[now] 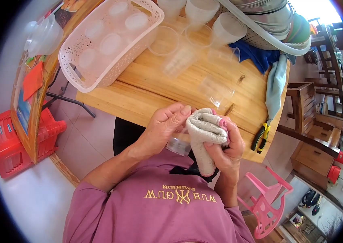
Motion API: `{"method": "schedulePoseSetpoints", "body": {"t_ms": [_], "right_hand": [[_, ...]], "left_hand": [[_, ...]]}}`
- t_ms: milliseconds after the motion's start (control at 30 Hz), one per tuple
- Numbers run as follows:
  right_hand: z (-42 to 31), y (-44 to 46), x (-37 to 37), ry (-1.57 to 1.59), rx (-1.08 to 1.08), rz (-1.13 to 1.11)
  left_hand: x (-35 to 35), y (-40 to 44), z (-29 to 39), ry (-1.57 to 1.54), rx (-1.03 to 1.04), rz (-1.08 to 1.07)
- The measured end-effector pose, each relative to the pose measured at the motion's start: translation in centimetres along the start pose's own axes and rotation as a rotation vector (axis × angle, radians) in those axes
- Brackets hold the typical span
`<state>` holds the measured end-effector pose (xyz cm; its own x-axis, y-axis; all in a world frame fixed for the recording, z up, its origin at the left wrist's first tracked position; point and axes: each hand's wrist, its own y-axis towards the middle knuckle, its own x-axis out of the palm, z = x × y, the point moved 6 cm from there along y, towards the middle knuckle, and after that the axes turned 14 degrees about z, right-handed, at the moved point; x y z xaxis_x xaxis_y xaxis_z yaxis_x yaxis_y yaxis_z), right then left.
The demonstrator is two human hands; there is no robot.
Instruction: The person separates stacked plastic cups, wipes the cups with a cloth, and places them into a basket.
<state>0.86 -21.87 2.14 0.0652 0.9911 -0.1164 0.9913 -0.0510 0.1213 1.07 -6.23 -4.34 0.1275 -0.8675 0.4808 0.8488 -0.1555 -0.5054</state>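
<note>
My right hand [229,148] is wrapped around a folded grey-white cloth [203,141] with pink edging. Beside it, my left hand [161,127] is closed, with thumb and fingers drawn together near the cloth's upper end. A clear plastic cup [178,146] shows just below the left hand and seems to be in its grip; the hand and cloth hide much of it. Both hands are over the near edge of the wooden table [139,101]. Beyond them, one clear plastic cup [217,91] lies on its side, and another [178,60] lies farther back.
A pink basket [117,75] at the back left holds several upturned cups. Cup stacks [229,28] stand near a large basket of metal bowls [262,16]. Yellow-black pliers [261,137] and a light blue cloth [276,87] lie along the right edge. A pink chair [266,202] stands right.
</note>
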Motion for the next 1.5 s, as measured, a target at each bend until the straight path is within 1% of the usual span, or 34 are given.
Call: {"method": "schedulePoseSetpoints", "body": {"t_ms": [33,100,133,167,233,267,333,400,433,467,500,533,600,633,667,700,733,800,833,900,967,1033,1100,1233,1300,1333,1400,1467,1500], "right_hand": [[0.2,-0.1,-0.1,-0.001,0.002,0.000],[0.8,-0.2,-0.7,0.103,0.015,0.049],[1.3,-0.3,-1.0,0.102,0.038,0.033],[1.6,-0.5,-1.3,0.101,0.039,0.033],[2.5,-0.7,-1.7,0.099,0.129,0.060],[2.4,-0.7,-1.7,0.098,0.130,0.061],[2.2,-0.8,-1.2,0.230,0.193,0.033],[1.9,-0.9,-1.1,0.273,0.208,0.033],[1.8,-1.0,-1.1,0.316,0.222,0.034],[1.5,-1.1,-0.9,0.315,0.222,0.036],[1.2,-1.2,-1.1,0.356,0.238,0.101],[1.0,-1.2,-1.3,0.398,0.254,0.165],[0.6,-1.0,-1.4,0.415,0.272,0.171],[0.6,-0.9,-1.5,0.430,0.290,0.177],[0.8,-0.9,-1.7,0.430,0.291,0.178],[0.9,-0.9,-1.8,0.305,0.237,0.140],[0.8,-0.8,-1.8,0.181,0.182,0.101],[0.7,-0.7,-1.5,0.139,0.145,0.064],[0.6,-0.6,-1.3,0.096,0.107,0.028],[0.4,-0.2,-0.9,0.081,0.089,0.005],[-0.7,0.2,-0.1,0.024,-0.113,-0.096],[-1.0,0.2,0.0,0.004,-0.118,-0.096],[-1.2,0.3,0.0,-0.035,-0.138,-0.096],[-0.9,0.3,-0.2,-0.030,-0.118,-0.073],[-0.4,0.4,-0.5,0.021,-0.085,-0.051],[0.0,0.3,-0.7,0.058,-0.043,-0.034],[0.3,0.1,-0.8,0.091,-0.013,-0.021],[0.4,-0.2,-0.9,0.125,0.018,-0.009],[0.5,-0.5,-1.1,0.228,0.099,0.040]], "left_hand": [[0.1,0.0,0.2,-0.001,-0.002,0.000],[0.3,-0.2,1.0,-0.148,-0.027,-0.005],[0.1,0.0,1.0,-0.149,-0.028,-0.005],[0.0,0.1,1.3,-0.249,-0.007,-0.041],[-0.3,0.4,1.5,-0.349,0.012,-0.077],[-0.3,0.6,1.4,-0.457,-0.032,-0.116],[0.1,0.6,1.4,-0.564,-0.077,-0.155],[0.8,0.5,0.8,-0.581,-0.224,-0.049],[0.8,0.6,0.4,-0.580,-0.225,-0.050],[0.7,0.8,0.0,-0.487,-0.166,-0.071],[0.7,0.8,-0.1,-0.394,-0.106,-0.092],[0.7,0.6,0.0,-0.393,-0.107,-0.092],[-0.1,0.3,0.8,0.092,0.067,0.043],[-0.3,0.3,0.7,0.092,0.065,0.044],[-0.7,0.4,0.3,0.109,0.020,0.059],[-0.9,0.4,0.1,0.125,-0.024,0.074],[-0.9,0.2,0.5,0.125,-0.025,0.075],[0.1,-0.7,1.5,0.000,-0.102,-0.035],[0.2,-0.7,1.1,-0.001,-0.103,-0.034],[0.4,-0.6,-0.1,-0.157,-0.140,-0.014],[0.9,-0.5,-0.2,-0.137,-0.141,-0.017],[0.8,-0.3,-0.7,-0.118,-0.143,-0.021],[0.4,0.2,-1.7,-0.263,-0.159,-0.060],[-0.1,0.4,-1.2,-0.347,-0.145,-0.047],[0.0,0.2,-0.7,-0.493,-0.209,-0.013],[0.0,0.2,-0.7,-0.493,-0.209,-0.012],[0.2,0.2,-0.9,-0.576,-0.276,-0.060],[0.2,0.0,-1.2,-0.525,-0.298,-0.063],[0.3,-0.2,-1.4,-0.473,-0.322,-0.068]]}}
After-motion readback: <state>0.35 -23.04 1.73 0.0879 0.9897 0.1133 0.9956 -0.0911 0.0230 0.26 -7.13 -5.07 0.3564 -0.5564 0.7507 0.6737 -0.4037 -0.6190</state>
